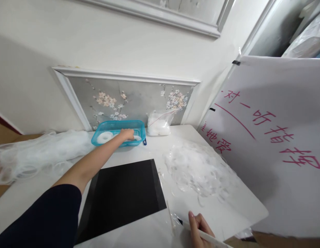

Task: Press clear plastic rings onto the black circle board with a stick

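Note:
My left hand [127, 134] reaches into a blue plastic basket [118, 124] at the back of the table. Its fingers are curled down beside white material in there; what they grip, if anything, is hidden. A white ring-shaped roll [105, 137] lies in the basket's left part. At the bottom edge my right hand [201, 230] is closed around a slim white pen-like tool [210, 238] with a dark tip. Clear, thin plastic strips [172, 220] lie by that tip. Between my hands a black rectangular mat [126, 196] lies flat on the white table [146, 230].
A heap of clear plastic rings [198, 168] covers the table's right part. More translucent material [41, 155] is piled at the left. Beside the basket stands a zip bag [159, 124] with white contents. A white board [273, 120] with red writing borders the right side.

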A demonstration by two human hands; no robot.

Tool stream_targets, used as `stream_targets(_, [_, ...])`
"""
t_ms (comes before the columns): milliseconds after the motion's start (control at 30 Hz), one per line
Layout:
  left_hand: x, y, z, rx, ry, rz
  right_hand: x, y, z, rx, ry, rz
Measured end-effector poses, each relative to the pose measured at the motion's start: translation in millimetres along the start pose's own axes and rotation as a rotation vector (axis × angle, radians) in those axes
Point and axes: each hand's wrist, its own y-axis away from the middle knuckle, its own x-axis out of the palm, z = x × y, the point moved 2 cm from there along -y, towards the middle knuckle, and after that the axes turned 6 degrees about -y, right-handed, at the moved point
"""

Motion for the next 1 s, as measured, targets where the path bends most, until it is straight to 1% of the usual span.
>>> stream_targets(100, [-0.1, -3.6, 6.4, -0.072, -0.086, 0.072, 0.1, -2.1, -2.7, 0.019, 0.001, 0.043])
stream_targets(200, [-2.3, -4.6, 12.2, -0.059, -0.117, 0.124, 0.3, -3.3, -3.8, 0.032, -0.012, 0.071])
stream_targets(300, [-2.4, -5.5, 16.0, -0.021, -0.12, 0.149, 1.2, -2.4, -1.4, 0.026, -0.034, 0.077])
stream_targets(367, [-0.8, -6.0, 15.9, 0.008, -0.117, 0.145, 1.7, -1.3, 0.6, 0.02, -0.038, 0.065])
stream_targets(433, [1.4, -5.9, 13.0, 0.05, -0.115, 0.116, 1.8, -0.6, 1.8, 0.016, -0.031, 0.051])
stream_targets(567, [5.0, -5.4, 1.0, 0.205, -0.096, 0.02, 1.6, -0.7, 1.0, 0.03, -0.022, 0.074])
stream_targets(667, [6.0, -8.6, -5.3, 0.295, -0.077, -0.001, 1.2, -1.3, 0.0, 0.044, -0.009, 0.076])
stream_targets(800, [3.1, -20.5, -3.4, 0.331, -0.063, 0.036, 1.6, -1.5, 0.5, 0.056, 0.017, 0.054])
stream_targets(1000, [-2.7, -37.1, 8.5, 0.34, -0.07, 0.135, 3.7, -1.2, -2.5, 0.054, 0.014, 0.04])
